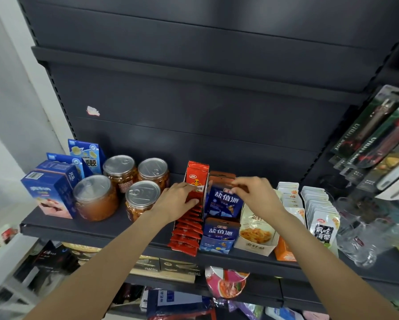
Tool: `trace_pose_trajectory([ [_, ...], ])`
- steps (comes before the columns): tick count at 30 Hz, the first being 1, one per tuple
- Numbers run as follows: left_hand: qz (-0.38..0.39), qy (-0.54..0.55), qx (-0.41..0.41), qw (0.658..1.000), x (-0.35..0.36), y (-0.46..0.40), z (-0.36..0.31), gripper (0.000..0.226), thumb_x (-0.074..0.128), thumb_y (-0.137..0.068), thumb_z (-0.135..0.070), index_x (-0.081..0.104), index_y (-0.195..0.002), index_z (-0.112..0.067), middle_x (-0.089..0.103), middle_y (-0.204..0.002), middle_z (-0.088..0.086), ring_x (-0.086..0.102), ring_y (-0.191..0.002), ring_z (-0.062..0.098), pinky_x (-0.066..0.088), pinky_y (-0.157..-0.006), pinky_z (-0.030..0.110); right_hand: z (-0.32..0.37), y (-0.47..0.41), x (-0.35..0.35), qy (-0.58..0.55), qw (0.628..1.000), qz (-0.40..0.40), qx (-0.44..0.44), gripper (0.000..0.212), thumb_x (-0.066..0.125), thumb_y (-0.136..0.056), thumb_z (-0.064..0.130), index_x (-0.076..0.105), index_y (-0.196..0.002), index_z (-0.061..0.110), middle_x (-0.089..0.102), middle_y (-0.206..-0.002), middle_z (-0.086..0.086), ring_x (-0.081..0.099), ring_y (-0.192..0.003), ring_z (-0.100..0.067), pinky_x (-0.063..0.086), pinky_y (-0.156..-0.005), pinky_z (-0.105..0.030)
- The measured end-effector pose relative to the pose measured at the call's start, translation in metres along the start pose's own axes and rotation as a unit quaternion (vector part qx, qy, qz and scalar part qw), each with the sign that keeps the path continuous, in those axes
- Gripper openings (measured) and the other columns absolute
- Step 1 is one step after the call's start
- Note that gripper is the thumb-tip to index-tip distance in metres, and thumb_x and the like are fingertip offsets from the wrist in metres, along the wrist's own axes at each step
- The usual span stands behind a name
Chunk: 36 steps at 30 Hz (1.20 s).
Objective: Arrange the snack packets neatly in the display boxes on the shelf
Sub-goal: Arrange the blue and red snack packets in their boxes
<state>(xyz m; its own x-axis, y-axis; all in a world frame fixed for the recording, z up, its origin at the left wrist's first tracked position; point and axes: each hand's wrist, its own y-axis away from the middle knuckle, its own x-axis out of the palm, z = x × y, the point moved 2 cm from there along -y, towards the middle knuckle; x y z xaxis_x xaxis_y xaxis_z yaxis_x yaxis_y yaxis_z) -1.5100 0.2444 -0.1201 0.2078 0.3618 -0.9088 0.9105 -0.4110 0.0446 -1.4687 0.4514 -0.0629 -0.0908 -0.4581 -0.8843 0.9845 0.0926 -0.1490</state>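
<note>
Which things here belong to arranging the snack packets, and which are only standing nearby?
For the job:
- left hand on red packets
- right hand pinching blue packet
- white display box

Only nearby:
- jars
- blue cartons
- utility knives
- glasses

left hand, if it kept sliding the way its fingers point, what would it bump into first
The left hand points right, across the red packets it presses. Going straight on, it would probably first meet the side wall of their box, then the blue packet the right hand pinches; depth is unclear.
</note>
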Motion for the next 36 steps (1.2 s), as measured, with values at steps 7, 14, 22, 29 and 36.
trace_pose_trajectory([
  [7, -0.080, 0.045, 0.025, 0.995, -0.012, -0.007, -0.010, 0.038, 0.048, -0.097, -0.030, 0.049, -0.134, -0.019, 0.055, -0.126, 0.002, 0.050, -0.116, 0.016, 0.041, -0.100, 0.033, 0.007, -0.003, -0.044, -0.113, 0.985, -0.129, -0.013, 0.012, 0.059, -0.090, 0.017, 0.068, -0.098, 0.013, 0.064, -0.085, 0.008, 0.056, -0.076, 0.003, 0.041, -0.059, -0.005],
  [14, 0.001, 0.569, -0.142, 0.810, -0.023, -0.005, -0.032, 0.041, 0.038, -0.100, -0.039, 0.061, -0.098, -0.005, 0.069, -0.075, 0.007, 0.061, -0.059, 0.011, 0.047, -0.060, 0.020, 0.000, 0.005, -0.047, -0.292, 0.937, -0.190, 0.001, 0.013, 0.061, -0.088, 0.014, 0.068, -0.099, 0.016, 0.066, -0.088, 0.014, 0.063, -0.091, -0.004, 0.050, -0.071, -0.011],
  [22, -0.011, 0.619, -0.108, 0.777, -0.028, 0.003, -0.026, 0.024, 0.053, -0.094, -0.009, 0.062, -0.117, -0.009, 0.069, -0.107, 0.010, 0.068, -0.095, 0.014, 0.055, -0.078, 0.021, -0.015, 0.007, -0.038, -0.231, 0.952, -0.197, 0.027, 0.026, 0.064, -0.085, 0.013, 0.066, -0.097, 0.037, 0.050, -0.097, 0.006, 0.050, -0.097, -0.010, 0.040, -0.077, -0.007],
  [29, -0.078, 0.566, -0.042, 0.819, -0.038, 0.005, -0.026, 0.050, 0.060, -0.088, -0.001, 0.055, -0.125, -0.033, 0.059, -0.119, 0.004, 0.059, -0.112, 0.020, 0.054, -0.088, 0.039, -0.017, 0.002, -0.032, -0.445, 0.876, -0.136, 0.127, 0.029, 0.043, -0.098, 0.009, 0.068, -0.107, 0.020, 0.067, -0.107, -0.005, 0.063, -0.102, -0.016, 0.056, -0.076, -0.032],
  [36, -0.147, 0.476, 0.095, 0.862, -0.050, 0.014, -0.034, 0.069, 0.058, -0.088, 0.006, 0.041, -0.124, -0.050, 0.054, -0.117, -0.004, 0.060, -0.110, 0.009, 0.056, -0.076, 0.022, -0.017, 0.003, -0.022, -0.530, 0.831, -0.136, 0.100, 0.036, 0.056, -0.089, -0.004, 0.066, -0.111, 0.022, 0.070, -0.102, 0.003, 0.064, -0.104, -0.014, 0.059, -0.070, -0.030],
])
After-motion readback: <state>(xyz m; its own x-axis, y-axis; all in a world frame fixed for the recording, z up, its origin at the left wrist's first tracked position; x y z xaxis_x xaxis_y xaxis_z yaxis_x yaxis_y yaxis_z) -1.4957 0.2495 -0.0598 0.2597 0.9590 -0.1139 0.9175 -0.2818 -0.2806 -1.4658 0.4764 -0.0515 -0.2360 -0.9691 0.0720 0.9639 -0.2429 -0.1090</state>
